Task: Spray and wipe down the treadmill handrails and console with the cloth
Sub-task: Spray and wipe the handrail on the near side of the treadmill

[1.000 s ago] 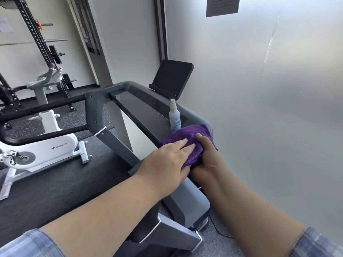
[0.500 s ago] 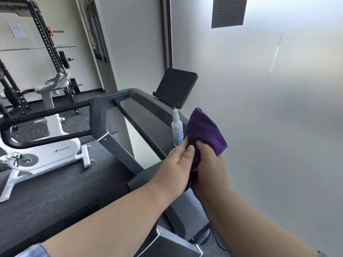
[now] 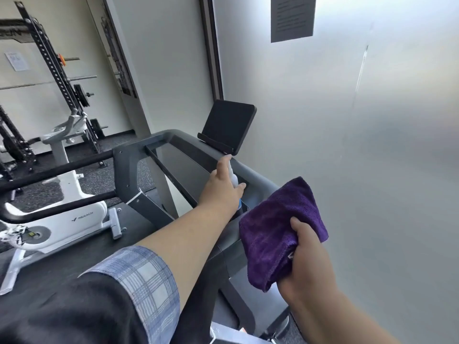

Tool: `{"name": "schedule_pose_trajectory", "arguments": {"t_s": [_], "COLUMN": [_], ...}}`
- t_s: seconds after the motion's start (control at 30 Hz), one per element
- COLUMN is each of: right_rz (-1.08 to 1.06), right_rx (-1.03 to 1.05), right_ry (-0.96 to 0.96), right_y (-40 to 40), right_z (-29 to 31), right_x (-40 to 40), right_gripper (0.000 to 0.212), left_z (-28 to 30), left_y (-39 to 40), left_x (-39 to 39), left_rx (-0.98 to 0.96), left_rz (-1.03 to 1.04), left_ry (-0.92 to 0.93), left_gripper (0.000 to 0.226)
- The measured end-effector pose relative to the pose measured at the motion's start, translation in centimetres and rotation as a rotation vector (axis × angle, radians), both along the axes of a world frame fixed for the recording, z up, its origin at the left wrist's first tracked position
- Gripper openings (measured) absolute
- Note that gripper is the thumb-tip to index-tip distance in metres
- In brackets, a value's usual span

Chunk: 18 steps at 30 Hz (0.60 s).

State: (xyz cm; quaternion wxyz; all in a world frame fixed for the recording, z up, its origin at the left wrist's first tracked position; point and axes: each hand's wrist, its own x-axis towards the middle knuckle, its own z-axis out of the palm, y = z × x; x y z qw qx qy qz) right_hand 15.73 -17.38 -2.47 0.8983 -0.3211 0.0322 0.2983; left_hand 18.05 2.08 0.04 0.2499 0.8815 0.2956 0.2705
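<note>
Head view, left to right: a white Merach exercise bike (image 3: pixel 62 217) stands at the left edge; mid-frame the left hand (image 3: pixel 221 187) curls round the spray bottle (image 3: pixel 233 181) on the grey treadmill console (image 3: pixel 188 155), below the dark tablet (image 3: pixel 229 125); lower right, the right hand (image 3: pixel 306 254) clutches the bunched purple cloth (image 3: pixel 275 229), off the console

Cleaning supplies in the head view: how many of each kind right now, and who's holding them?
Spray bottle: 1, gripped by the left hand on the treadmill console.
Purple cloth: 1, bunched in the right hand.
Total: 2.
</note>
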Motion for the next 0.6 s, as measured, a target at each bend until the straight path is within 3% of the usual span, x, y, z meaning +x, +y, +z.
{"name": "schedule_pose_trajectory", "arguments": {"t_s": [0.07, 0.3, 0.47, 0.6], "right_rz": [-0.003, 0.025, 0.078, 0.154], "right_rx": [0.011, 0.034, 0.057, 0.041], "right_ry": [0.003, 0.014, 0.016, -0.017], "right_y": [-0.4, -0.5, 0.4, 1.7], "right_z": [-0.1, 0.3, 1.1, 1.7], "right_x": [0.0, -0.6, -1.6, -3.1], "right_gripper": [0.018, 0.017, 0.018, 0.017], "left_z": [-0.5, -1.2, -0.2, 1.3], "left_y": [0.0, 0.2, -0.1, -0.4], "left_x": [0.5, 0.3, -3.8, -8.9], "left_rx": [0.026, 0.046, 0.129, 0.189], "left_rz": [0.016, 0.048, 0.002, 0.036], "left_ry": [-0.006, -0.034, -0.124, -0.173], "left_gripper": [0.073, 0.090, 0.104, 0.098]}}
